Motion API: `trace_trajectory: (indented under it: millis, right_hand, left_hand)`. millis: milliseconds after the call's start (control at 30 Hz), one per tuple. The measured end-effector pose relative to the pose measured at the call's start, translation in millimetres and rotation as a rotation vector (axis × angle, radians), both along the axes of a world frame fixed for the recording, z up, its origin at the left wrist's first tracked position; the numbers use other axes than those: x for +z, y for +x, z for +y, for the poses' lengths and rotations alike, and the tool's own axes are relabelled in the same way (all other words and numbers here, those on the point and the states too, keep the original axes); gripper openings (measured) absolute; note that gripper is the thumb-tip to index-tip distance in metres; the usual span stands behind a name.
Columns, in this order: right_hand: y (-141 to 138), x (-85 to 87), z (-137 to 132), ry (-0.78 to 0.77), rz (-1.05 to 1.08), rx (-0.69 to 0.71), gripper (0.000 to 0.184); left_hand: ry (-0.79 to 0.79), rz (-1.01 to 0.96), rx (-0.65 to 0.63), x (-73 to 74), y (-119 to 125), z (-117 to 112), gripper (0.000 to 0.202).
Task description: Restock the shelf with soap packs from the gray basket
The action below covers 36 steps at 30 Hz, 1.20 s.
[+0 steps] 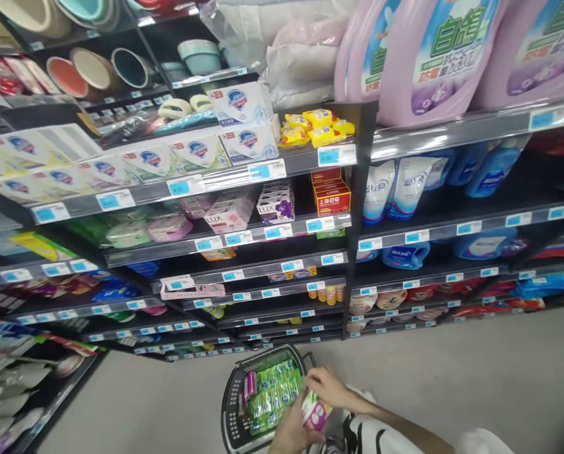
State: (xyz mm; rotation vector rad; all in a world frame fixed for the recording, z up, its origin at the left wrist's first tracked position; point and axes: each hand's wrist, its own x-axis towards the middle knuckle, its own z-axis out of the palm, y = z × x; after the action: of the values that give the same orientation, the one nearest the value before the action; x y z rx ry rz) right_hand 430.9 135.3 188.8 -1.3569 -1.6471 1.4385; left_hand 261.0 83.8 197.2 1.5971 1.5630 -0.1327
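Note:
Low in the view, above the floor, my left hand (291,427) is wrapped round a small pink, white and green pack (314,413). My right hand (328,387) has its fingers curled at the pack's upper end, touching it. The exact kind of pack cannot be made out. Just left of my hands stands a dark shopping basket (231,398) on the floor. In it lie rows of green packs (275,398), with a few pink packs (250,383) along the left side.
Tall dark shelves stand ahead, holding boxed soaps (152,161), yellow packets (316,126), red boxes (331,195) and large purple detergent bottles (442,60). Blue bottles (492,169) sit at the right. Another shelf unit (69,394) edges the lower left. Grey floor (433,366) lies between.

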Motion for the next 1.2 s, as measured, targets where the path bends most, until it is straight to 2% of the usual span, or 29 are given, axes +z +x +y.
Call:
trace_trajectory:
  millis: [67, 200, 267, 367, 433, 500, 667, 767, 833, 967, 1100, 1200]
  right_hand:
    - [30, 3.5, 0, 0.062, -0.006, -0.028, 0.029]
    - [98, -2.5, -3, 0.073, 0.055, -0.094, 0.027]
    - [128, -8.3, -6, 0.04, 0.117, -0.131, 0.028]
    - [164, -14.2, -12, -0.083, 0.224, -0.237, 0.036]
    - [183, -15.8, -15, -0.194, 0.314, -0.309, 0.044]
    - [200, -17.5, -18, -0.273, 0.379, -0.361, 0.052]
    - [252, -31.6, -40, -0.358, 0.336, -0.471, 0.061]
    - [284, -44.8, -60, -0.392, 0.293, -0.537, 0.065]
    - [300, -53.4, -70, -0.414, 0.276, -0.56, 0.066]
    - [315, -61.6, -73, -0.43, 0.286, -0.626, 0.065]
    - [315, -56.4, -64, -0.394, 0.306, -0.682, 0.066]
    - [310, -51.2, -59, -0.375, 0.313, -0.694, 0.068]
  left_hand:
    - [0.072, 0.081, -0.036, 0.3, 36, 5, 0.112]
    - [0.239, 0.08, -0.155, 2.3, 103, 15, 0.103]
    - [0.308, 0.069, -0.247, 12.4, 128, 22, 0.099]
    - [0.398, 0.102, -0.508, 42.3, 148, 38, 0.09]
    - [0.471, 0.152, -0.681, 68.1, 146, 56, 0.073]
    - [0.566, 0.189, -0.674, 94.6, 134, 80, 0.071]
    - [0.872, 0.293, -0.411, 159.5, 90, 155, 0.073]
    - [1.046, 0.288, -0.233, 195.5, 77, 197, 0.079]
    - [1.116, 0.28, -0.152, 214.4, 74, 221, 0.082]
    - [1.134, 0.304, -0.134, 235.6, 76, 264, 0.079]
    - [1.08, 0.355, -0.146, 245.6, 80, 302, 0.085]
    - [1.036, 0.359, -0.151, 255.0, 81, 322, 0.095]
